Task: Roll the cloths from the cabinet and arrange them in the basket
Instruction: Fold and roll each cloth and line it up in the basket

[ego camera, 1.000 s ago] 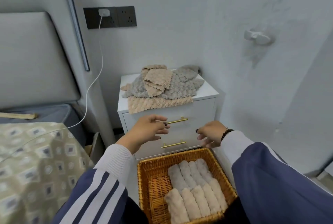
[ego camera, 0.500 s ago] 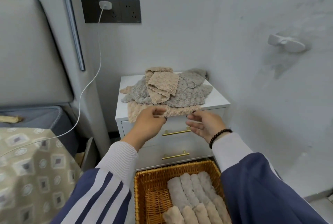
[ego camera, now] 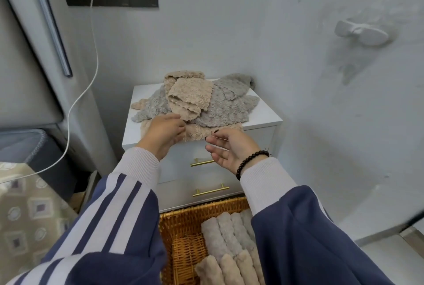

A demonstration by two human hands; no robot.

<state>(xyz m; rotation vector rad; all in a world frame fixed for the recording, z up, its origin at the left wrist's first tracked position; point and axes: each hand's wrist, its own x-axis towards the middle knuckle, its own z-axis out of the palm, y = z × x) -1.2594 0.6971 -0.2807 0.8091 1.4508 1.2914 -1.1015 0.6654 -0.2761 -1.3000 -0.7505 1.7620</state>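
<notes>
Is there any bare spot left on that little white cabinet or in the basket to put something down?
On the cabinet, bare strips run along the right edge and the front left corner beside the cloth pile. The middle is crowded. In the basket, the left side beside the rolled cloths is open.

Loose cloths [ego camera: 197, 105] heaped atop cabinet [ego camera: 263, 121]; rolls [ego camera: 229, 238] fill basket [ego camera: 183, 220]

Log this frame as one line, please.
stage: picking next cloth | left hand: on beige cloth | right hand: open at its edge | basket: partly filled
</notes>
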